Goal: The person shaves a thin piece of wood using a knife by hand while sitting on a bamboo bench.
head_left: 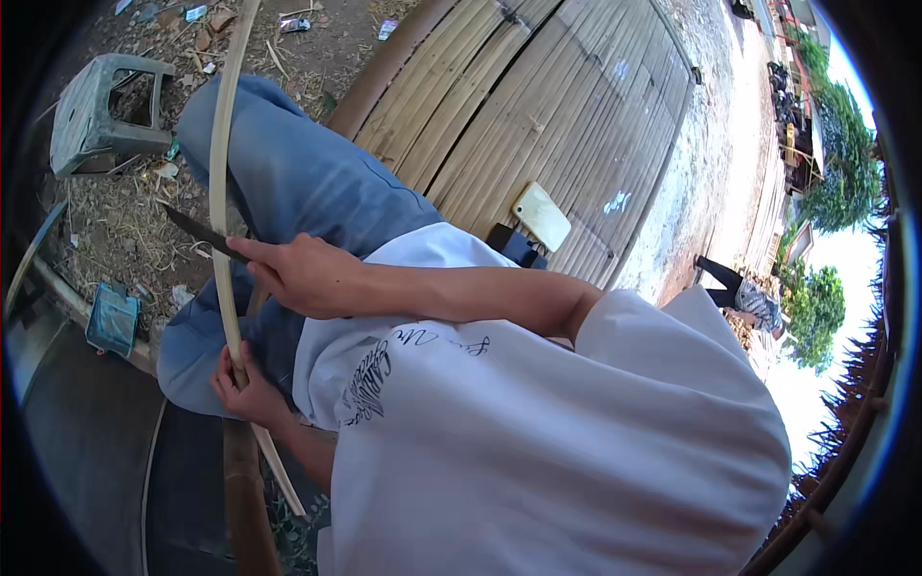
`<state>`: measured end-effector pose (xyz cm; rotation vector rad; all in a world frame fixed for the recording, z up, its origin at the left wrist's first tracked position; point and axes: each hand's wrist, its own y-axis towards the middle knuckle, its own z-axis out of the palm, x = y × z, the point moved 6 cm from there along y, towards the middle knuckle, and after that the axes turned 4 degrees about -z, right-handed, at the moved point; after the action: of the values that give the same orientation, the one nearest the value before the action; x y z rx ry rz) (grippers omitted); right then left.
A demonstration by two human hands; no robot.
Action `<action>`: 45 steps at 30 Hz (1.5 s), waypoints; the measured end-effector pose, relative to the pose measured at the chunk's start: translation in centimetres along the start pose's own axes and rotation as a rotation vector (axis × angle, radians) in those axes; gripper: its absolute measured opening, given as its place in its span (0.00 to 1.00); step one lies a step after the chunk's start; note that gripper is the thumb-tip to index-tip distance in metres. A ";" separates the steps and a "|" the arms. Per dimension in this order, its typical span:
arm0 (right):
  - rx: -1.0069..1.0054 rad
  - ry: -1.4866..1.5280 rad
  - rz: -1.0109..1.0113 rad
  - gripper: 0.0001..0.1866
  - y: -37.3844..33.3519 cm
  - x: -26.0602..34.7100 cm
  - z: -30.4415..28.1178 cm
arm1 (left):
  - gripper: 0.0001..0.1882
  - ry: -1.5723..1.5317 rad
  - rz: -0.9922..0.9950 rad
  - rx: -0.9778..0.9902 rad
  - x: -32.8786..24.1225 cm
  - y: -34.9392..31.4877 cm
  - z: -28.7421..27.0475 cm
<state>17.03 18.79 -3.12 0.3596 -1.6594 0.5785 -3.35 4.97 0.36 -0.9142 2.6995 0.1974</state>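
Observation:
A long pale strip (220, 158), which looks like split bamboo, runs from the top edge down past my lap. My left hand (254, 392) is closed around its lower part, thumb and fingers on either side. Above it, my right hand (312, 276) grips a knife (197, 228); the handle is mostly hidden in the fist. The dark blade crosses the strip and its tip sticks out on the far side, over the ground. I cannot tell whether the edge cuts into the strip. Both hands are over my legs in blue jeans (298, 178).
A bamboo-slat platform (576, 106) lies beside me, with a cream rounded rectangular object (543, 216) and a dark block (516, 246) on it. A weathered plastic stool (82, 120) and a blue-green plastic container (113, 319) are on the littered ground. Another person (754, 300) is far off.

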 end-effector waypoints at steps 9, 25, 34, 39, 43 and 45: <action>0.028 -0.274 0.161 0.21 -6.9 -6.2 -9.7 | 0.16 -0.247 0.083 0.222 -6.1 -7.1 9.5; 0.077 0.003 0.442 0.22 -6.5 -7.7 -9.0 | 0.17 -0.429 0.001 0.055 -5.2 -9.1 9.9; -0.004 -0.001 0.455 0.23 -5.1 -7.9 -10.4 | 0.19 -0.445 -0.037 0.103 -4.1 -9.4 10.0; -0.070 0.132 0.489 0.22 -5.0 -7.8 -10.5 | 0.29 -0.552 -0.161 0.086 -2.2 -10.1 10.9; 0.179 0.019 0.515 0.22 -8.2 -7.4 -5.9 | 0.30 -0.592 -0.160 0.086 -2.5 -9.9 11.3; 0.149 0.045 0.516 0.22 -7.7 -6.8 -6.2 | 0.29 -0.661 -0.203 0.084 -2.0 -10.3 11.3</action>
<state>27.47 15.31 -7.94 0.0163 -1.6724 1.0898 6.97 0.46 -10.19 -0.8944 1.9845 0.2817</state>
